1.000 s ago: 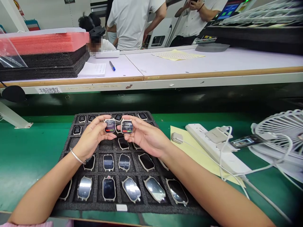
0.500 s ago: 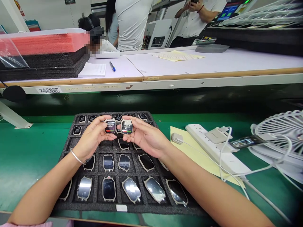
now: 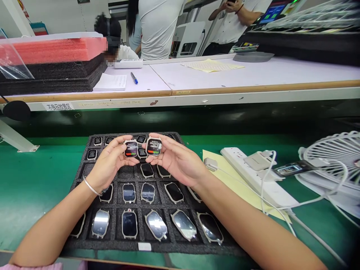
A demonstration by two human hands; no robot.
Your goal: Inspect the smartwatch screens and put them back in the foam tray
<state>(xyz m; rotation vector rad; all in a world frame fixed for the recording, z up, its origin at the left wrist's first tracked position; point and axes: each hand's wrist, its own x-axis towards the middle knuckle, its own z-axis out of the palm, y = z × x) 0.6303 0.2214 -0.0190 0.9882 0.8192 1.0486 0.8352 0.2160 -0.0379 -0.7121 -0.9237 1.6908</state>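
My left hand point(image 3: 109, 165) grips a strapless smartwatch point(image 3: 131, 148) by its edges, with the lit screen facing me. In my right hand point(image 3: 180, 159) is a second smartwatch point(image 3: 153, 146), tilted a little, its screen also lit with white text and a red and green bar. Both are held side by side above a black foam tray point(image 3: 112, 242). Several more watch cases lie in the tray's compartments, such as a dark-screened watch point(image 3: 129, 224) in the front row. Some watches at the back show text. My hands hide part of the back rows.
On the right, a white power strip point(image 3: 253, 176) with plugs and cables rests over yellow paper point(image 3: 213, 155), beside a white fan point(image 3: 332, 161). A raised shelf point(image 3: 197, 84) ahead holds foam stacks point(image 3: 56, 56), a pen point(image 3: 134, 78) and papers. Several people are beyond.
My right hand has lifted its watch slightly and shifted it right, widening the gap between the two watches. That watch's screen now shows less glare. My left hand is almost still.
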